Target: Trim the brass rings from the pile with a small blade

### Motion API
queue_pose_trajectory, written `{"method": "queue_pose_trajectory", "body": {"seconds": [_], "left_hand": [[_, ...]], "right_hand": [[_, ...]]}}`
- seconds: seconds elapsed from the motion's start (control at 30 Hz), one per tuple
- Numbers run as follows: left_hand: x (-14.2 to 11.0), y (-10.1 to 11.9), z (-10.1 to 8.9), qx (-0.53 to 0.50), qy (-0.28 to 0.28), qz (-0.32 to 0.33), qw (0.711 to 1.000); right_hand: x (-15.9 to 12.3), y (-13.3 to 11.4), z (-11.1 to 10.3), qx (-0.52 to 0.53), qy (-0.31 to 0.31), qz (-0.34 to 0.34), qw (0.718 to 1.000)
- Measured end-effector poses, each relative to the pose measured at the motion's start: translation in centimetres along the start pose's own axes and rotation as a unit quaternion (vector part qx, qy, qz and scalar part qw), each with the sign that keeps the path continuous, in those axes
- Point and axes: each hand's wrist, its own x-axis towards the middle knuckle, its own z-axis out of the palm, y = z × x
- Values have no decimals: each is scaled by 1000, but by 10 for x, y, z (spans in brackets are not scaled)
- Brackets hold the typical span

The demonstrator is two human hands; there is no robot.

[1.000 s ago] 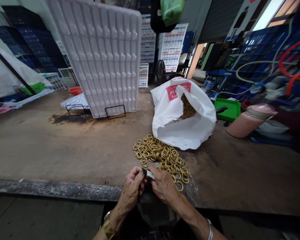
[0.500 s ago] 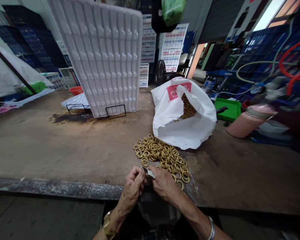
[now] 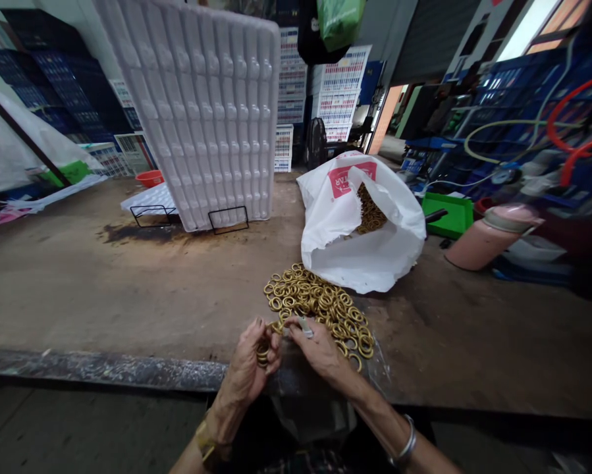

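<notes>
My left hand (image 3: 253, 355) is closed around several brass-coloured rings (image 3: 262, 353), which show in the curl of its fingers. One more ring (image 3: 276, 326) sits at its fingertips, in the gap between the hands. My right hand (image 3: 320, 349) grips a small knife (image 3: 304, 326) with a pale handle; its blade cannot be made out now. The right fingertips reach close to that ring, and I cannot tell whether they touch it. Just beyond both hands, a pile of the same rings (image 3: 325, 306) is spread on the worktable (image 3: 177, 296).
Behind the pile lies a torn white sack (image 3: 359, 263) with more rings inside. A ribbed plastic tray (image 3: 216, 118) stands upright in a black wire stand (image 3: 228, 220). To the right are a green tray (image 3: 446, 216) and a pink bottle (image 3: 488, 240). The table's front edge (image 3: 103, 370) is near me.
My left hand has turned and moved slightly left, bringing its rings into sight. A ring now shows between the hands. The knife in my right hand has tilted, its dark blade no longer visible.
</notes>
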Motion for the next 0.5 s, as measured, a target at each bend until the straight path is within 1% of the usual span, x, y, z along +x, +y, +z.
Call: {"method": "queue_pose_trajectory", "body": {"seconds": [0.07,0.13,0.23,0.37,0.5], "left_hand": [[0,-1,-2,-9,-2,-4,1000],[0,-2,-4,-11,-7,-5,1000],[-1,-3,-6,-17,-5,-19,1000],[-2,-5,-8,-5,-2,-33,999],[-2,-7,-12,50,0,-32,998]], "right_hand": [[-1,2,6,78,-32,12,996],[-3,1,9,135,-59,31,989],[-6,-4,8,190,-66,65,977],[-9,-9,4,229,-70,105,965],[-9,-6,2,226,-63,119,965]]}}
